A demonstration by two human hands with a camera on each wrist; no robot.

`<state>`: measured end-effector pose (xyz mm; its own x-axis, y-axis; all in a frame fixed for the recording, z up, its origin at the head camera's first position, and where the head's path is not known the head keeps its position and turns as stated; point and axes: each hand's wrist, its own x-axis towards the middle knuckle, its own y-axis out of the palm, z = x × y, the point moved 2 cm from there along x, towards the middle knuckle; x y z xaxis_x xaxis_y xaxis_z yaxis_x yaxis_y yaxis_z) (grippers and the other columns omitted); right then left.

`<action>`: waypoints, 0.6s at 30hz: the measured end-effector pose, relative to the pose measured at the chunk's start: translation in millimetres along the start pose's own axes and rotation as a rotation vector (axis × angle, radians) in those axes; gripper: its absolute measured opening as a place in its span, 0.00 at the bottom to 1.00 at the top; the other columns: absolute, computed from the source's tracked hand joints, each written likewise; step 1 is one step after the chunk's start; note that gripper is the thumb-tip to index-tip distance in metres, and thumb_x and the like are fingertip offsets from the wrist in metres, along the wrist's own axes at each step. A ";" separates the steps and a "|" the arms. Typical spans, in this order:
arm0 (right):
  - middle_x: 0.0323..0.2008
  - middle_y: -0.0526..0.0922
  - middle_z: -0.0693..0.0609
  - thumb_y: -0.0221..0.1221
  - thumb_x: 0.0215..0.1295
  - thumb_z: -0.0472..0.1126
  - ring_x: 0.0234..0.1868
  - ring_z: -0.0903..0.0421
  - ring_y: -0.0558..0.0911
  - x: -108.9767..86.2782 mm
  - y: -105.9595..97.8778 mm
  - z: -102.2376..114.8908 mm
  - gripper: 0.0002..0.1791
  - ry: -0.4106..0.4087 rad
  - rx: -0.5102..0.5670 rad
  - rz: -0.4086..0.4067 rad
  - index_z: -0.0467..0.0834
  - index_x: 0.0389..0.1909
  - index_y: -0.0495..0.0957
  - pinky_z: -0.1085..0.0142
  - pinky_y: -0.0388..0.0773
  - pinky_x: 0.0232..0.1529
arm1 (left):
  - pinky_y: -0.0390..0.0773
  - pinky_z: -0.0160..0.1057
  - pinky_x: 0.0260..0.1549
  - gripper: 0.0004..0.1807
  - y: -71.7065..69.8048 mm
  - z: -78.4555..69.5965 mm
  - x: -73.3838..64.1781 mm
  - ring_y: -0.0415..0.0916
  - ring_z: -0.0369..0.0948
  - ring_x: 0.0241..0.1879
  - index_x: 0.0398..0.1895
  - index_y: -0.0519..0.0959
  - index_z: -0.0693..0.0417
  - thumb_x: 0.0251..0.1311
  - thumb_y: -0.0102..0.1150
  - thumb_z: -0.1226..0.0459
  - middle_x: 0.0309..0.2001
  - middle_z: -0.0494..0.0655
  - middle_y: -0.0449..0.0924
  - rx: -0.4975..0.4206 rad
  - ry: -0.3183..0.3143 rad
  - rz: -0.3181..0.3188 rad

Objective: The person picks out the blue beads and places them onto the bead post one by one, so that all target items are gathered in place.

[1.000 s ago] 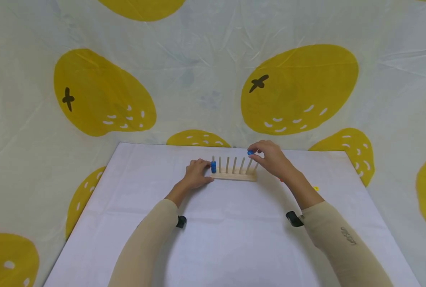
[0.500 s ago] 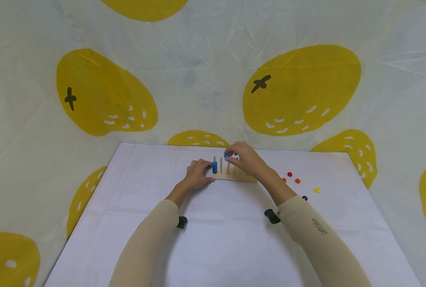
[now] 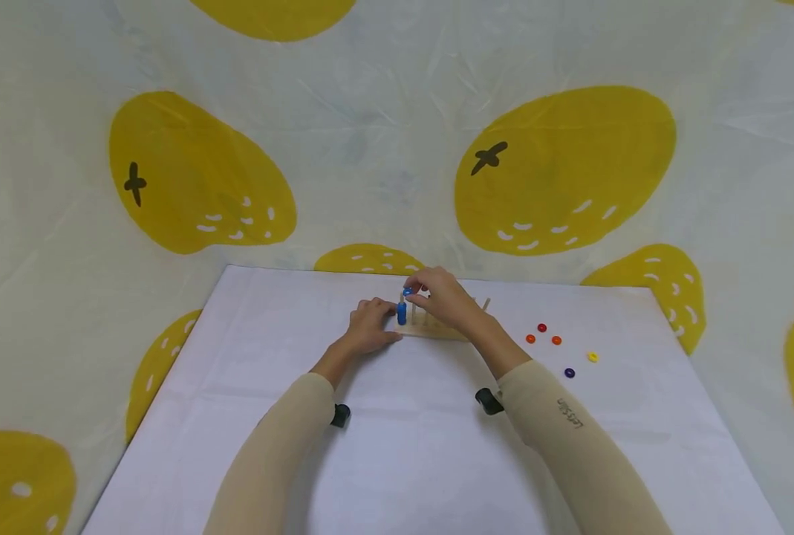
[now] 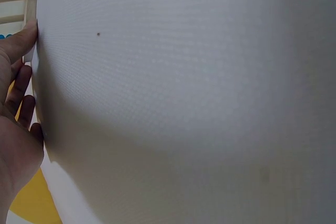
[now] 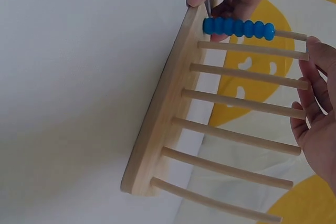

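Observation:
A wooden peg rack (image 5: 163, 95) with a row of upright pegs stands toward the back of the table. Several blue beads (image 5: 239, 27) are stacked on its leftmost peg, whose bare tip shows above them. My left hand (image 3: 368, 327) grips the rack's left end, thumb at the front edge and fingers behind. Between the thumb and fingertips of my right hand (image 3: 446, 301), another blue bead (image 3: 407, 291) is pinched, right at the tip of that same peg. In the right wrist view the fingers hide this bead. The other pegs carry nothing.
Loose beads lie right of the rack: a red one (image 3: 541, 328), two orange, a yellow one (image 3: 593, 357) and a dark purple one (image 3: 570, 373). A white curtain with yellow fruit print (image 3: 564, 171) hangs behind the white table (image 3: 423, 461).
My right hand has carried the pinched blue bead leftward, from the rack's right end to the leftmost peg's tip, uncovering the loose beads. My left hand keeps its place on the rack.

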<state>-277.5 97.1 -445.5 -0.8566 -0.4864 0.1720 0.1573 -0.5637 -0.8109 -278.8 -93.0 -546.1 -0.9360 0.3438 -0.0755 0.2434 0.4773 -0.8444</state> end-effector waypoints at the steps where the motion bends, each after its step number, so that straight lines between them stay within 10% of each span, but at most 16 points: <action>1: 0.44 0.86 0.47 0.66 0.70 0.41 0.48 0.49 0.79 0.4 0.9 -0.3 0.12 -0.010 0.001 -0.002 0.41 0.51 0.84 0.55 0.79 0.55 | 0.64 0.58 0.65 0.33 0.0 -0.3 -0.3 0.65 0.52 0.67 0.66 0.77 0.50 0.60 0.74 0.52 0.64 0.50 0.76 0.001 -0.004 0.002; 18: 0.45 0.88 0.47 0.66 0.70 0.42 0.51 0.47 0.80 5.6 5.1 2.5 0.15 -0.027 -0.027 0.046 0.41 0.54 0.84 0.53 0.76 0.60 | 0.64 0.58 0.66 0.33 0.1 -4.2 -1.3 0.64 0.51 0.67 0.67 0.77 0.50 0.60 0.74 0.52 0.65 0.49 0.75 0.011 -0.031 0.010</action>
<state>-280.3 89.8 -447.2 -0.8352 -0.5293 0.1493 0.1820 -0.5222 -0.8332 -276.5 -89.9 -543.9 -0.9410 0.3232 -0.1000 0.2500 0.4651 -0.8492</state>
